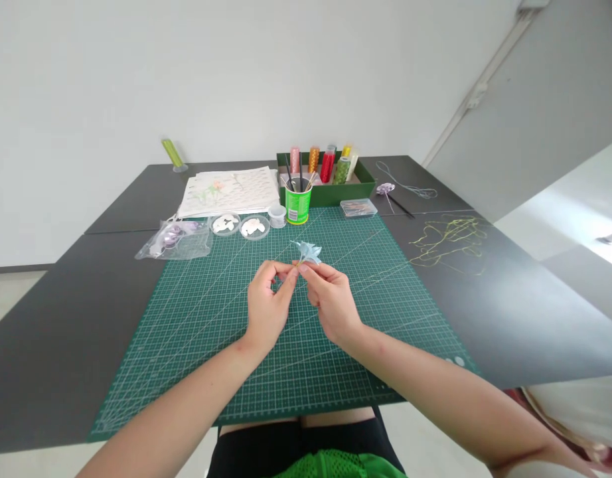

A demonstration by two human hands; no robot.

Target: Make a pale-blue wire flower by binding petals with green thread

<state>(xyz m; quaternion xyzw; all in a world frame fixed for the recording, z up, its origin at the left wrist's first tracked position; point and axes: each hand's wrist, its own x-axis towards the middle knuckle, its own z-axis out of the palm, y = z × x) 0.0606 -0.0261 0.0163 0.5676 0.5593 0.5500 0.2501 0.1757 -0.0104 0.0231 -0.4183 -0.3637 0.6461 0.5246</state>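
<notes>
A small pale blue artificial flower [309, 251] stands up between my hands, above the green cutting mat [196, 318]. My left hand [271, 297] pinches its thin stem between thumb and forefinger. From the other side, my right hand [332, 296] is closed on the same spot just below the petals, its thumb almost touching the left one. The fingers cover most of the stem.
Behind the mat stand a green tin of brushes [299, 207], a green box of thread spools [336, 192] and dishes of white petals [255, 228]. A plastic bag [196, 244] lies left, tangled yellow-green thread [450, 236] right. Printed sheets [246, 189] lie at the back.
</notes>
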